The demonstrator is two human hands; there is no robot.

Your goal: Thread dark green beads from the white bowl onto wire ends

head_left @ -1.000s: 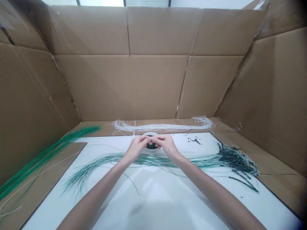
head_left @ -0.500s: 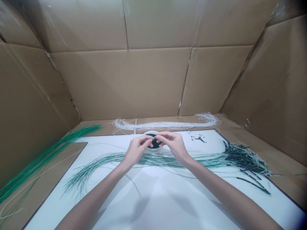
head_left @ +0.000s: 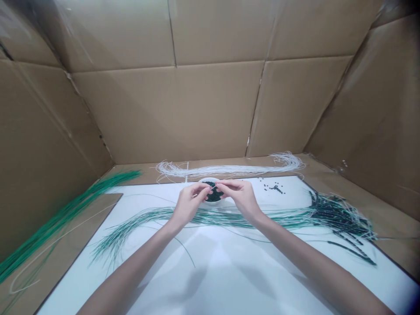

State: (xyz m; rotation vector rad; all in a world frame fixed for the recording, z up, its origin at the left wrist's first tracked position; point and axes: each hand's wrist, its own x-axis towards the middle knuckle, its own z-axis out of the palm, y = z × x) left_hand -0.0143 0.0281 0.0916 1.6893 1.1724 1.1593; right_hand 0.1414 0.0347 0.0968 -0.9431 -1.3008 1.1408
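Observation:
A short length of thin pale wire [head_left: 213, 188] bridges my two hands above a white bowl [head_left: 212, 203] of small dark beads [head_left: 213, 195]. My left hand [head_left: 189, 199] pinches the wire between thumb and index finger at the bowl's left side. On the right side, my right hand [head_left: 241, 195] has its thumb and finger closed at the wire's other end; whether a bead is also between them is too small to tell. Under both wrists runs a long bundle of green and white wires [head_left: 216, 220], its right end covered with dark strung beads [head_left: 337, 214].
Loose dark beads [head_left: 274, 188] lie scattered right of the bowl. A white wire bundle [head_left: 229, 169] stretches behind it, and green wires [head_left: 72, 212] lie at the left. Cardboard walls [head_left: 183, 113] stand around the white board [head_left: 223, 280]. Separate beaded strands [head_left: 352, 251] rest at the right.
My hands have drawn slightly apart, from covering the bowl to showing the wire between their fingertips. The view has tipped slightly upward then down, shifting the scene.

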